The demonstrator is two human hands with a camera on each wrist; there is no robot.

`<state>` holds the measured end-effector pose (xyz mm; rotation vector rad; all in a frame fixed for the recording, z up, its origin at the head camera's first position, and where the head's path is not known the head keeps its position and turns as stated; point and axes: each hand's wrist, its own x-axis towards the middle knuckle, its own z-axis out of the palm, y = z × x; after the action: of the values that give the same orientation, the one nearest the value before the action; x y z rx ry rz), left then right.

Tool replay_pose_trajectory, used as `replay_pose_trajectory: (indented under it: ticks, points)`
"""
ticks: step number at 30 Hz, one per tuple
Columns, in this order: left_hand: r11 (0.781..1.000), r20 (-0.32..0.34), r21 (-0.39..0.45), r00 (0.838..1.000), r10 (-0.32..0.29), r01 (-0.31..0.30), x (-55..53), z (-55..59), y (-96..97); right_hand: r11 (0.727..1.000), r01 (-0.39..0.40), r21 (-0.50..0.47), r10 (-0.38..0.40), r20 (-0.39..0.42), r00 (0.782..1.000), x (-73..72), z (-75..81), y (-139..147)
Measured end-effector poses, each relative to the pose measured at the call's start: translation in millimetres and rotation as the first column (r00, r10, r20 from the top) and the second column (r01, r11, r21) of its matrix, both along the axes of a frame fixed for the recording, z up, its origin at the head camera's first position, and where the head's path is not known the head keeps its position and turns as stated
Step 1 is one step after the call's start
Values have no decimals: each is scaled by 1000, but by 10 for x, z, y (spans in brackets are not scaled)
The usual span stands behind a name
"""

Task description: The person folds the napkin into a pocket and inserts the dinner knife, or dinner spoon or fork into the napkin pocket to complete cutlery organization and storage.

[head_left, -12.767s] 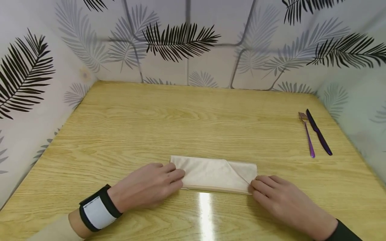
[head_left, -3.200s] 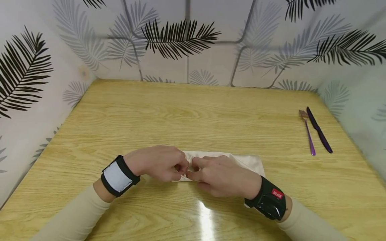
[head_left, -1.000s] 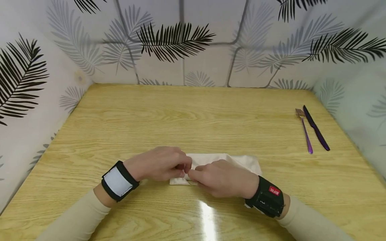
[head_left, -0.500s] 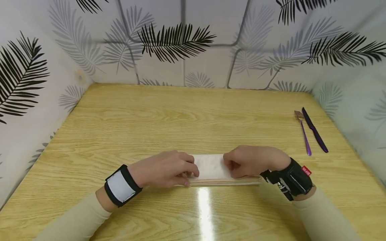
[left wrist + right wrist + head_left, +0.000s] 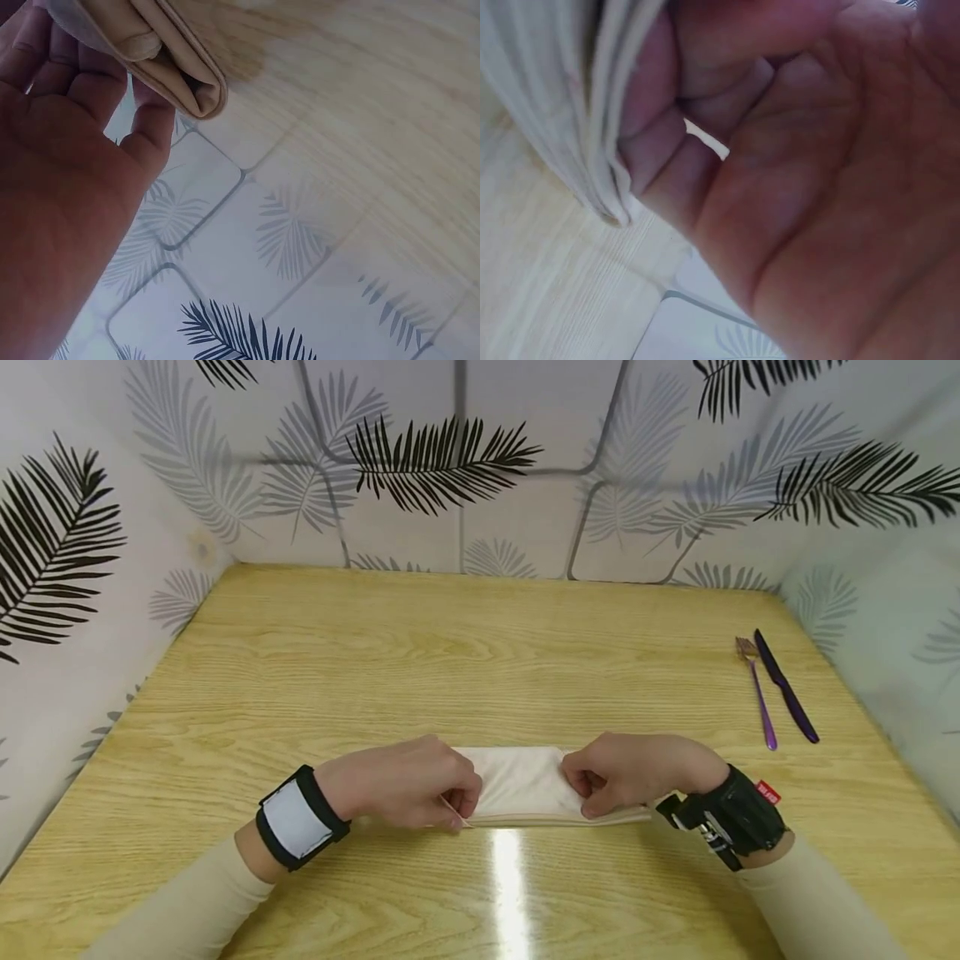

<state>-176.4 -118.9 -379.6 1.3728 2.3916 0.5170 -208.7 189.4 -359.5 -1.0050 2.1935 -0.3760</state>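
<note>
A cream cloth napkin [image 5: 521, 781], folded into a long flat strip, lies on the table near its front. At the strip's left part, my left hand [image 5: 412, 781] pinches the front edge, where a thin corner pokes out by the thumb. The left wrist view shows the end of the folded napkin [image 5: 176, 60] in several layers against the fingers. My right hand [image 5: 641, 770] bends over the right part, thumb and forefinger pinching the cloth. Stacked napkin layers [image 5: 592, 112] press against the curled fingers in the right wrist view. Both hands cover the strip's ends in the head view.
A purple fork [image 5: 759, 693] and a dark purple knife [image 5: 786, 687] lie side by side at the right of the wooden table [image 5: 450, 643]. Leaf-patterned cloth walls [image 5: 510, 410] enclose the back and sides.
My right hand has moved from beside the left hand to the napkin's right part. The left fingers have closed in on the front edge. Earlier, a diagonal fold showed at the right end.
</note>
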Motion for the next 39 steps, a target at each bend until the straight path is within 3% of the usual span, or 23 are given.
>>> replay_pose_trajectory:
  ticks: [5,9,12,17,25,28,31,35,37,39]
  points:
    - [999,-13,10,999,-39,39,-7,-16,-11,999,-48,8,48,-36,998,107,-17,13]
    - [999,-21,12,999,-45,46,-18,-30,-32,994,-110,-23,106,-140,984,176,-27,36]
    - [999,18,5,999,-39,39,-20,-24,-45,989,-141,-44,128,-224,966,206,-34,73]
    - [1000,81,-24,997,-16,18,-2,9,-51,983,-172,-69,144,-298,944,243,-45,116]
    - [995,18,-100,999,31,-29,42,66,-59,984,-163,-73,134,-303,944,263,-63,107]
    - [993,-2,-115,999,39,-39,59,87,-69,976,-195,-94,154,-331,931,270,-94,127]
    - [992,46,-120,998,53,-47,66,113,-89,963,-238,-128,177,-363,915,268,-128,169]
    - [988,109,-145,992,65,-48,56,152,-138,941,-260,-217,179,-334,926,250,-153,240]
    - [988,116,-148,992,55,-38,42,166,-161,928,-264,-263,176,-314,933,243,-158,270]
    - [990,104,-141,994,39,-24,28,170,-176,919,-277,-280,179,-330,927,246,-158,286]
